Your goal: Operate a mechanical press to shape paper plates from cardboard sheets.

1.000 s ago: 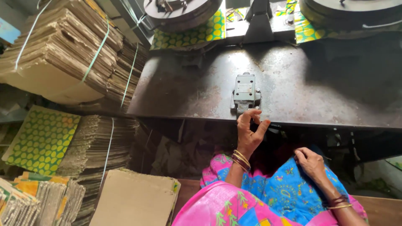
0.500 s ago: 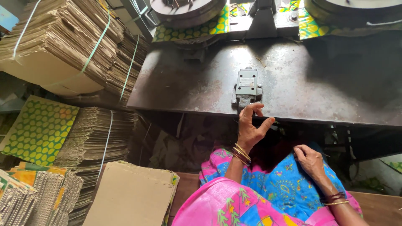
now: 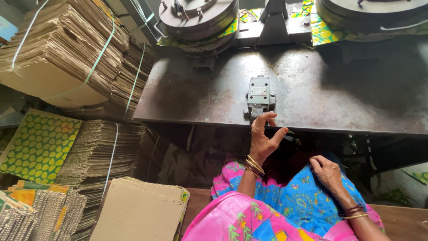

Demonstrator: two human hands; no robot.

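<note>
My left hand (image 3: pixel 263 137) is raised at the front edge of the dark metal machine table (image 3: pixel 200 93). Its fingertips touch the lower end of a small grey metal switch block (image 3: pixel 259 94) bolted to the table. The fingers are curled and the thumb sticks out; nothing is held in it. My right hand (image 3: pixel 327 172) rests palm down on my lap, on blue and pink patterned cloth (image 3: pixel 285 201), fingers loosely apart. Both wrists wear bangles.
Two round metal press dies (image 3: pixel 198 18) (image 3: pixel 374 11) stand at the back of the table over green patterned sheets. Bundled brown card stacks (image 3: pixel 67 49) tied with green straps pile up at the left. More card stacks (image 3: pixel 138 214) and a green dotted sheet (image 3: pixel 40 143) lie lower left.
The view has drifted so the table sits lower in frame. My left hand stays at the switch block with fingers curling a little more. My right hand has not moved.
</note>
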